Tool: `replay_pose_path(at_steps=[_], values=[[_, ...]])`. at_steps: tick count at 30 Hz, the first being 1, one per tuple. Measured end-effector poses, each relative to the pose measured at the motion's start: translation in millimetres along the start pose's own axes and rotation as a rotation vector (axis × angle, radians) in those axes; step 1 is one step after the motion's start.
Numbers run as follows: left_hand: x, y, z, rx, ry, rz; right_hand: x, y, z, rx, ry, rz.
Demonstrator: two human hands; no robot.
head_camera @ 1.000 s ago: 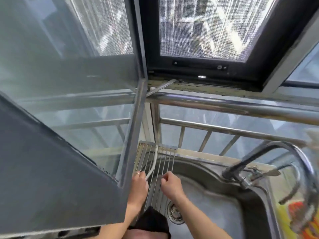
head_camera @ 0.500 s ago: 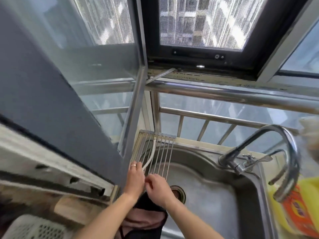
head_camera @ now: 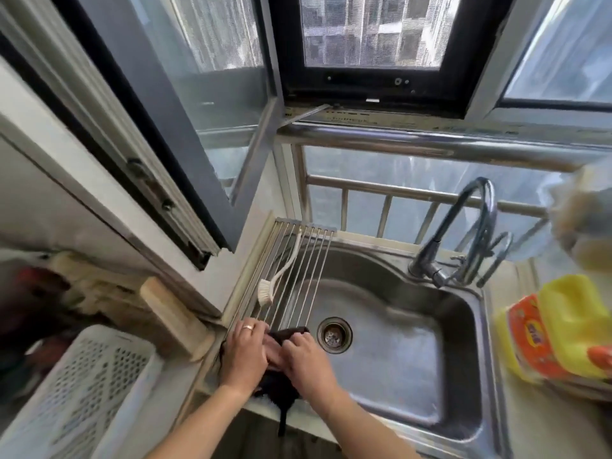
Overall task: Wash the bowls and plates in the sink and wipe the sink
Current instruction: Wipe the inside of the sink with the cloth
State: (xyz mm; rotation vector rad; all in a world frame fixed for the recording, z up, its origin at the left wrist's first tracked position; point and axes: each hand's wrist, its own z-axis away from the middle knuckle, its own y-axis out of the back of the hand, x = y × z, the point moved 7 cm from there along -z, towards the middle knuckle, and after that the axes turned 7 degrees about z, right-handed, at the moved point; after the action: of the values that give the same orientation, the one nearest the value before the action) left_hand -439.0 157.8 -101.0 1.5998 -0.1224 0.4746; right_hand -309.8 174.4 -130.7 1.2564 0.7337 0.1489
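At far left a white perforated basket (head_camera: 82, 385) stands on the counter (head_camera: 185, 376), with a pale wooden board (head_camera: 172, 313) leaning behind it by the wall. Just right of these, a rack (head_camera: 291, 276) of thin steel rods spans the left end of the sink (head_camera: 397, 359), and a white brush (head_camera: 275, 279) lies on the rods, bristle head toward the person and curved handle pointing away. At the rack's near edge the left hand (head_camera: 243, 354), a ring on one finger, and the right hand (head_camera: 306, 361) meet over a dark cloth (head_camera: 281, 382); both grips are curled round its bunched folds, which show pinkish between the fingers, while a black tail of it hangs down over the sink's front rim. The sink itself is a single stainless basin, dull grey and streaked with blurred reflections, with a round strainer drain (head_camera: 334, 334) just right of the hands; no bowls or plates show inside it. Behind the basin's far right corner a tall arched faucet (head_camera: 463, 233) rises. At far right, on the counter, sits a yellow and orange package (head_camera: 556, 332), blurred, its print unreadable.
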Motion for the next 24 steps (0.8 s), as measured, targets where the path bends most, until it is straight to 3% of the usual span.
replay_pose_path(at_steps=[4,6,10,12,15,19,22,24], values=[[-11,-18,31,-0.234,0.142,-0.09,10,-1,12,-0.013,-0.174,-0.214],[-14,-21,37,-0.3,0.131,-0.162,8,-9,18,-0.041,-0.174,-0.172],[-16,-11,33,-0.26,0.1,-0.204,9,-20,28,-0.05,-0.285,-0.216],[-6,-4,30,-0.22,-0.001,-0.163,7,-17,36,-0.035,-0.332,-0.321],[13,3,34,-0.249,-0.052,0.133,20,-9,50,0.097,-0.516,-0.533],[48,15,44,-0.188,-0.008,0.556,26,-5,69,0.248,-0.811,-1.049],[68,-5,52,-0.32,0.069,0.82,22,7,83,0.273,-0.856,-1.37],[84,-20,63,-0.498,0.146,1.019,24,15,99,0.268,-0.848,-1.409]])
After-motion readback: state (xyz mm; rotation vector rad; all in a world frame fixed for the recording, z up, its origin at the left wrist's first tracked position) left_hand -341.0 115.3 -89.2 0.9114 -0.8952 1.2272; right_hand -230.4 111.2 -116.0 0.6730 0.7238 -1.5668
